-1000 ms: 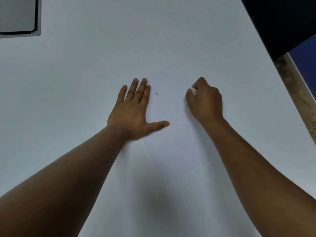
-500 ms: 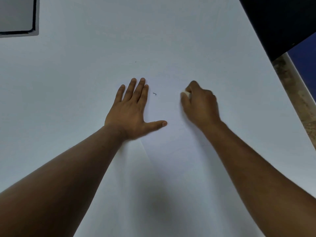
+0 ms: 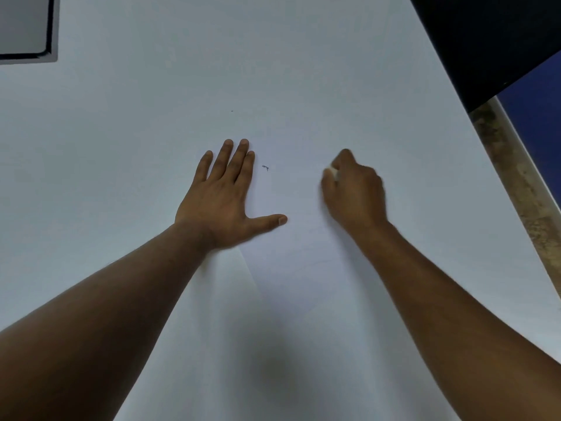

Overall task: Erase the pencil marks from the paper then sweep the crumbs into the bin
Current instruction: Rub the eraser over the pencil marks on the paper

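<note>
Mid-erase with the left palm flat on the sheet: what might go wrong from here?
1. The left hand pins only one edge of the paper; hard strokes from the right hand could crease it.
2. The eraser rubs right of the dark crumb; a careless sweep might scatter it onto the white table.

Left hand (image 3: 221, 202) lies flat, fingers straight and together, thumb spread toward the right, pressing the white paper (image 3: 303, 268) onto the white table (image 3: 121, 132). Right hand (image 3: 353, 192) is curled, pinching a small white eraser (image 3: 332, 172) at the fingertips, low on the sheet. A small dark pencil mark (image 3: 265, 168) sits between the hands, just beside the left fingers. Grey panel (image 3: 24, 25) at far left corner.
</note>
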Available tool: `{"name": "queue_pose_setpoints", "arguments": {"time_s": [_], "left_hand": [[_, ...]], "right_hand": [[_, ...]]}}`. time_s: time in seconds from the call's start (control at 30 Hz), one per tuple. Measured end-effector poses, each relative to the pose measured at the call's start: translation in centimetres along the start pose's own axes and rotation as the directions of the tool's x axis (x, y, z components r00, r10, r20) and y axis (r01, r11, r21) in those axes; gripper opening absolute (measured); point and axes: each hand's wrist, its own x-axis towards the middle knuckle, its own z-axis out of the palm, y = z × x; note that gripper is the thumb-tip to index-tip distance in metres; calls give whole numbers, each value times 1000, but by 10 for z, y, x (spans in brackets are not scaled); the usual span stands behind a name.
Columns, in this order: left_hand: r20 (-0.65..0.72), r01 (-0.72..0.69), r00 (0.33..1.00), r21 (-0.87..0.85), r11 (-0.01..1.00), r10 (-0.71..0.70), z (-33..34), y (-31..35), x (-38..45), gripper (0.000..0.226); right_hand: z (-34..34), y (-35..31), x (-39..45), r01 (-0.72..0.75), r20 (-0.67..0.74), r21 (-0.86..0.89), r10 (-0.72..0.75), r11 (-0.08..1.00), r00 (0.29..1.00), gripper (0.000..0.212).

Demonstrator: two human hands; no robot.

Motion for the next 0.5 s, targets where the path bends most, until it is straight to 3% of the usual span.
{"name": "queue_pose_setpoints", "arguments": {"time_s": [0.1, 0.27, 0.5], "left_hand": [[7, 3, 1000, 8, 1000, -3, -1, 0, -1, 125], [-12, -1, 1000, -6, 1000, 1, 0, 0, 0, 125], [-79, -42, 996, -101, 994, 34, 1, -4, -3, 110]], "right_hand": [[-6, 13, 3, -81, 23, 50, 80, 995, 997, 15], [-6, 6, -13, -230, -26, 294, 248, 928, 968, 14], [5, -13, -70, -210, -98, 534, 307, 819, 947, 11]]}}
